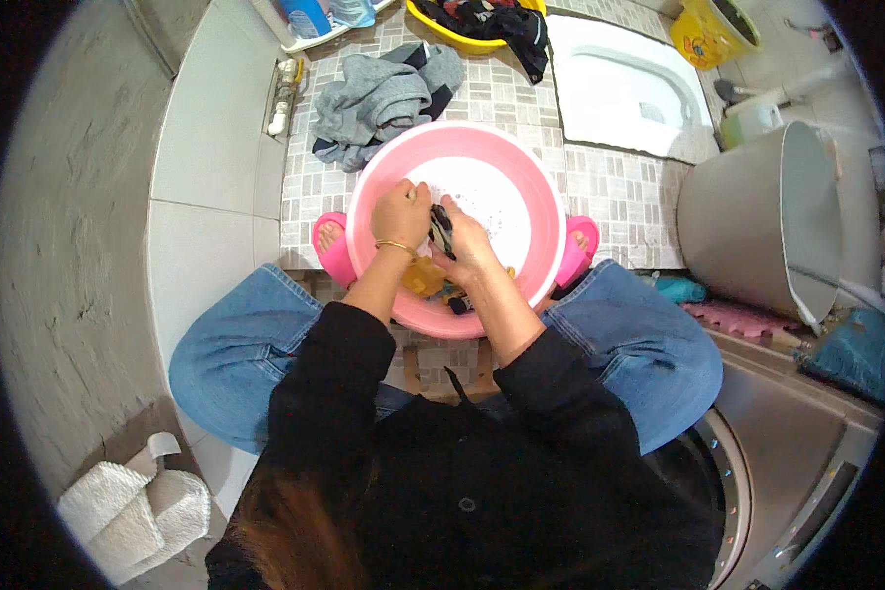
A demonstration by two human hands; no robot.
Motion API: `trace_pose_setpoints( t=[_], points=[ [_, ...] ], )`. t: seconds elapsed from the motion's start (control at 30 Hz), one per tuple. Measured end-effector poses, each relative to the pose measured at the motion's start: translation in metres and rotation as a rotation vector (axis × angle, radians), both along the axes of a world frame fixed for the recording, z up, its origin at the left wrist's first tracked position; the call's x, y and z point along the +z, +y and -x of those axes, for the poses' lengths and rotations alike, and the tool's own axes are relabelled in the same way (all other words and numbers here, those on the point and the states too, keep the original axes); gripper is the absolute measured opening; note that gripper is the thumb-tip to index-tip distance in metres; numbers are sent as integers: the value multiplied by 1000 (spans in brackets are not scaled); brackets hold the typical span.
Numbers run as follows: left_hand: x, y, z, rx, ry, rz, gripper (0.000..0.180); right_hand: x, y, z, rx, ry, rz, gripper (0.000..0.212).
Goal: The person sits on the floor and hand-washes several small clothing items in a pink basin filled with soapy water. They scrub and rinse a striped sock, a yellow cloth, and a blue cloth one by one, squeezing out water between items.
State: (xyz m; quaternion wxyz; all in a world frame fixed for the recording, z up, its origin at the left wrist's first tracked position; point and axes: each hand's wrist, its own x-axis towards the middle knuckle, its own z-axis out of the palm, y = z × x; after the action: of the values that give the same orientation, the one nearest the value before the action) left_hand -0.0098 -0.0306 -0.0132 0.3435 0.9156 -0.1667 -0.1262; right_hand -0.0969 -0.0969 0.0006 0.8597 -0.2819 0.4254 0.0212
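The head camera looked down at the left hand (400, 212) and right hand (467, 248), both bent over the pink tub (521, 187) and squeezing a dark wet cloth (441, 228) between them. More colourful clothes (426, 278) lay in the tub, and a yellow tub (462, 41) behind held dark clothes (497, 22).

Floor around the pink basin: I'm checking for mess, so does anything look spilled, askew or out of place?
The grey bucket at the right lies tipped on its side, mouth facing right. A grey garment sits heaped on the tiles beyond the basin. No spill shows. Both hands grip a dark cloth over the basin.
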Motion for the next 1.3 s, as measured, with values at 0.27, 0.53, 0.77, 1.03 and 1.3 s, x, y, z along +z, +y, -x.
trace_pose_setpoints(
  t=[0.27, 0.53, 0.77, 1.03, 1.3],
  points=[
    [5, 10, -7, -157, 866, 813, 41, 17, -34, 11, -87, -237, -57, 45],
    [16, 17, -15, -234, 917, 1040, 40, 16, -41, 18, 58, -365, 217, 49],
    [8, 22, -21, -250, 920, 1009, 21, 6, -43, 16, -307, -391, 228, 9],
    [3, 24, -21, -265, 795, 831, 22, 5, -46, 10, -485, -349, -111, 25],
    [-37, 41, -37, -461, 591, 419, 25, 8, -79, 21, -637, -289, 144, 23]
  ],
)
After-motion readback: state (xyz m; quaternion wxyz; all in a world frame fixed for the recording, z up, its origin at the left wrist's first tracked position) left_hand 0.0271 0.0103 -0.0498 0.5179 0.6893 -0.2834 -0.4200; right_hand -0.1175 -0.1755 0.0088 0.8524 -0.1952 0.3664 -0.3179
